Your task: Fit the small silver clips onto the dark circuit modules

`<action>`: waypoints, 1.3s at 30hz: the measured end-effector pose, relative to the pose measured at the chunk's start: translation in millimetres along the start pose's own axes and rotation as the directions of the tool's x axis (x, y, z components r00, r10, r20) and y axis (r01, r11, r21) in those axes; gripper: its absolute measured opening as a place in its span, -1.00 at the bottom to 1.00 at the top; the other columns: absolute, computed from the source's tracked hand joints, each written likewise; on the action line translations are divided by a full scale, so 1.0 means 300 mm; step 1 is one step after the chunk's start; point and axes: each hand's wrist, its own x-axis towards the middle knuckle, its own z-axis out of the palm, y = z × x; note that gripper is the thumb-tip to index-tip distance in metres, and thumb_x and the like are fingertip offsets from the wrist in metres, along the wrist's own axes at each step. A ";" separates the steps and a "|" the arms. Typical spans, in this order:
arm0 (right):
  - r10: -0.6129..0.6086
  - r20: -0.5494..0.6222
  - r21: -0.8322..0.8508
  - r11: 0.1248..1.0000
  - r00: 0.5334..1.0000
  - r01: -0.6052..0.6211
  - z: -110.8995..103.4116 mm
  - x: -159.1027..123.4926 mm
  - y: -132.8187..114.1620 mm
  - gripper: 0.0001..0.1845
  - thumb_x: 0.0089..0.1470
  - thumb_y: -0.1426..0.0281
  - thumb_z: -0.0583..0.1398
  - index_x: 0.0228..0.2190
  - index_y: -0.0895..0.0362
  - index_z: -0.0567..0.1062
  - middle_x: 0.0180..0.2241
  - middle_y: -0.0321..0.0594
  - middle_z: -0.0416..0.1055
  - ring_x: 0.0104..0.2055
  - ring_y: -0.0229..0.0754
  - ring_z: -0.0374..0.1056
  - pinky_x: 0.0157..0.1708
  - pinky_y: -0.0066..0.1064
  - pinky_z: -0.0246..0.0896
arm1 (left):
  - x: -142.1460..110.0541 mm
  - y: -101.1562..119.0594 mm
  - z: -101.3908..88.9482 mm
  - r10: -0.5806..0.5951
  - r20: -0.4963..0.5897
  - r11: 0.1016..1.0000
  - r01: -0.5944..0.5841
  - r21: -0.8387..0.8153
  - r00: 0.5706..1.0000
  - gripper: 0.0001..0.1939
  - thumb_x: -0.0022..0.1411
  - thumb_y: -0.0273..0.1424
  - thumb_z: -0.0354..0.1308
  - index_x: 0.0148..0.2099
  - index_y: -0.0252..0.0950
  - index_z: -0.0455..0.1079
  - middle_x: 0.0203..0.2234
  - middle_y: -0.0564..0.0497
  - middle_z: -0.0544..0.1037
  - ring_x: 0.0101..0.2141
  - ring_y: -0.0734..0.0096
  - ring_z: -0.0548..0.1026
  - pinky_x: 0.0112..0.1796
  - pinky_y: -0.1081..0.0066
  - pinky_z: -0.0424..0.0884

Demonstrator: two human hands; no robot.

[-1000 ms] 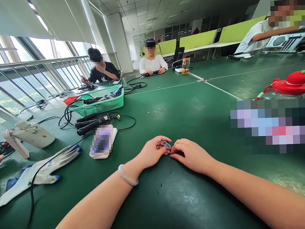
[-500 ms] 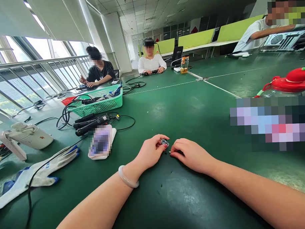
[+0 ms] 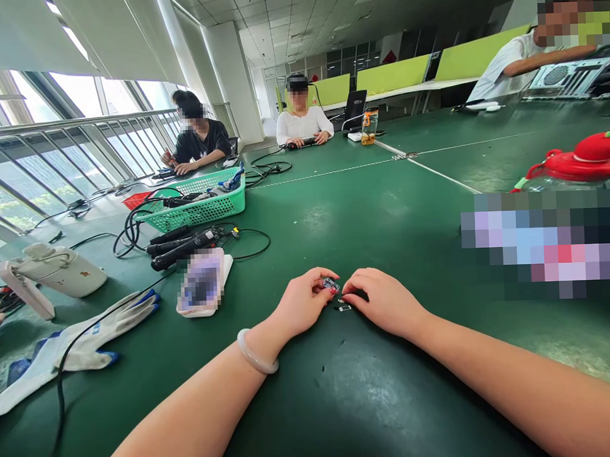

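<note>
My left hand (image 3: 307,300) pinches a small grey, metallic-looking part (image 3: 329,283) between thumb and fingers. Its exact kind is too small to make out. Close on the right, my right hand (image 3: 380,299) has its thumb and fingers curled together just above the table. A tiny pale bit shows by its fingertips, and I cannot tell whether they grip it. Below the fingertips a small flat piece with a pale outline (image 3: 344,308) lies on the green table (image 3: 311,401), with a tiny dark bit beside it.
Left of my hands lie a phone (image 3: 203,285), black handheld tools (image 3: 185,247) with cables and a work glove (image 3: 98,336). Beyond stands a green basket (image 3: 199,215); a white jug-like container (image 3: 61,270) is far left. A red-lidded container (image 3: 587,158) stands right. Several people sit around the table.
My right hand has shifted slightly up. The small pale-outlined piece now shows on the table below its fingertips. My left hand keeps the grey part almost in place.
</note>
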 end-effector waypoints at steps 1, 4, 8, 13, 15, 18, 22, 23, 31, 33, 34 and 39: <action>-0.005 0.002 -0.007 1.000 1.000 0.005 0.001 0.001 -0.001 -0.88 0.11 0.42 0.16 -0.45 0.12 0.49 -0.37 -0.25 0.43 -0.24 -0.16 0.31 -0.20 -0.29 0.20 | 0.000 0.003 -0.001 0.000 -0.006 1.000 0.000 0.020 1.000 -0.76 0.15 -0.46 0.10 -0.09 -0.24 0.38 -0.41 0.05 0.50 -0.42 0.50 0.46 -0.28 0.43 0.42; -0.028 -0.001 -0.028 0.999 1.000 0.028 0.004 0.001 -0.004 -0.86 0.12 0.44 0.15 -0.46 0.13 0.47 -0.38 -0.25 0.43 -0.26 -0.17 0.31 -0.21 -0.31 0.20 | -0.001 0.010 -0.002 -0.006 -0.018 0.998 0.007 0.058 1.000 -0.78 0.13 -0.45 0.13 -0.13 -0.24 0.40 -0.41 0.06 0.51 -0.41 0.50 0.46 -0.28 0.45 0.40; -0.059 0.003 -0.081 0.995 0.998 0.059 0.008 0.002 -0.003 -0.85 0.15 0.45 0.12 -0.44 0.13 0.45 -0.37 -0.23 0.41 -0.26 -0.17 0.31 -0.21 -0.31 0.20 | 0.000 0.012 -0.003 -0.013 -0.039 0.997 0.016 0.079 0.999 -0.79 0.09 -0.44 0.16 -0.16 -0.24 0.42 -0.38 0.06 0.53 -0.39 0.49 0.46 -0.29 0.46 0.39; -0.083 0.016 -0.153 0.985 0.996 0.084 0.018 0.003 0.002 -0.82 0.18 0.48 0.05 -0.42 0.14 0.41 -0.36 -0.21 0.38 -0.27 -0.16 0.29 -0.24 -0.32 0.20 | 0.002 0.011 -0.004 -0.033 -0.062 0.993 0.039 0.112 0.998 -0.78 0.06 -0.44 0.19 -0.18 -0.24 0.43 -0.40 0.06 0.50 -0.41 0.50 0.43 -0.33 0.46 0.37; -0.088 0.018 -0.162 0.983 0.996 0.090 0.020 0.003 0.004 -0.82 0.17 0.49 0.04 -0.43 0.14 0.39 -0.37 -0.21 0.37 -0.28 -0.16 0.28 -0.26 -0.32 0.19 | 0.003 0.011 -0.004 -0.034 -0.065 0.993 0.041 0.112 0.997 -0.78 0.05 -0.43 0.20 -0.19 -0.25 0.43 -0.41 0.06 0.49 -0.42 0.50 0.41 -0.34 0.47 0.36; -0.064 -0.027 -0.121 0.991 0.998 0.060 0.013 0.000 0.001 -0.81 0.17 0.52 0.03 -0.46 0.13 0.35 -0.39 -0.23 0.34 -0.33 -0.19 0.26 -0.30 -0.35 0.18 | 0.003 0.011 -0.005 -0.019 -0.067 0.993 0.027 0.115 0.998 -0.78 0.03 -0.42 0.22 -0.20 -0.24 0.43 -0.40 0.06 0.49 -0.43 0.51 0.40 -0.35 0.47 0.34; -0.074 -0.172 0.028 0.996 0.982 0.080 -0.009 -0.007 -0.016 -0.81 0.16 0.53 0.01 -0.46 0.12 0.31 -0.38 -0.25 0.32 -0.38 -0.25 0.23 -0.35 -0.39 0.17 | 0.004 0.012 -0.007 -0.023 -0.064 0.995 0.029 0.099 0.998 -0.76 -0.01 -0.35 0.28 -0.24 -0.26 0.43 -0.47 0.08 0.48 -0.46 0.51 0.38 -0.37 0.46 0.32; -0.103 -0.203 0.053 0.992 0.974 0.116 -0.013 -0.009 -0.021 -0.82 0.16 0.53 0.01 -0.46 0.11 0.30 -0.38 -0.24 0.32 -0.38 -0.25 0.23 -0.35 -0.40 0.17 | 0.004 0.012 -0.007 -0.031 -0.062 0.996 0.036 0.077 0.998 -0.74 -0.04 -0.34 0.30 -0.25 -0.27 0.42 -0.49 0.09 0.47 -0.47 0.51 0.37 -0.37 0.46 0.31; -0.229 -0.279 0.059 0.965 0.933 0.255 -0.024 -0.021 -0.036 -0.80 0.18 0.50 0.00 -0.44 0.10 0.35 -0.39 -0.21 0.35 -0.35 -0.23 0.25 -0.33 -0.39 0.22 | -0.001 0.015 0.002 -0.020 0.022 0.996 0.021 -0.092 1.000 -0.64 -0.14 -0.29 0.37 -0.30 -0.32 0.35 -0.53 0.11 0.41 -0.50 0.55 0.32 -0.43 0.47 0.27; -0.251 -0.268 0.052 0.960 0.930 0.275 -0.025 -0.020 -0.038 -0.80 0.18 0.49 0.01 -0.43 0.11 0.38 -0.38 -0.20 0.37 -0.33 -0.23 0.27 -0.30 -0.38 0.23 | -0.003 0.019 0.003 -0.007 0.046 0.990 0.013 -0.138 0.999 -0.64 -0.15 -0.31 0.38 -0.31 -0.32 0.35 -0.52 0.11 0.40 -0.49 0.56 0.31 -0.43 0.48 0.26; -0.264 -0.262 0.048 0.957 0.928 0.285 -0.025 -0.020 -0.037 -0.80 0.18 0.48 0.02 -0.42 0.11 0.39 -0.38 -0.20 0.39 -0.32 -0.22 0.28 -0.29 -0.38 0.24 | -0.003 0.020 0.003 -0.004 0.056 0.986 0.013 -0.164 0.998 -0.64 -0.15 -0.31 0.38 -0.32 -0.33 0.35 -0.52 0.11 0.40 -0.49 0.57 0.31 -0.43 0.48 0.27; -0.213 -0.254 0.072 0.969 0.943 0.238 -0.029 -0.018 -0.023 -0.80 0.19 0.45 0.05 -0.37 0.11 0.47 -0.34 -0.21 0.43 -0.28 -0.22 0.31 -0.24 -0.37 0.24 | 0.004 0.016 -0.005 -0.016 0.011 0.991 0.017 -0.136 1.000 -0.68 -0.11 -0.34 0.35 -0.29 -0.33 0.37 -0.51 0.09 0.42 -0.47 0.54 0.35 -0.40 0.47 0.30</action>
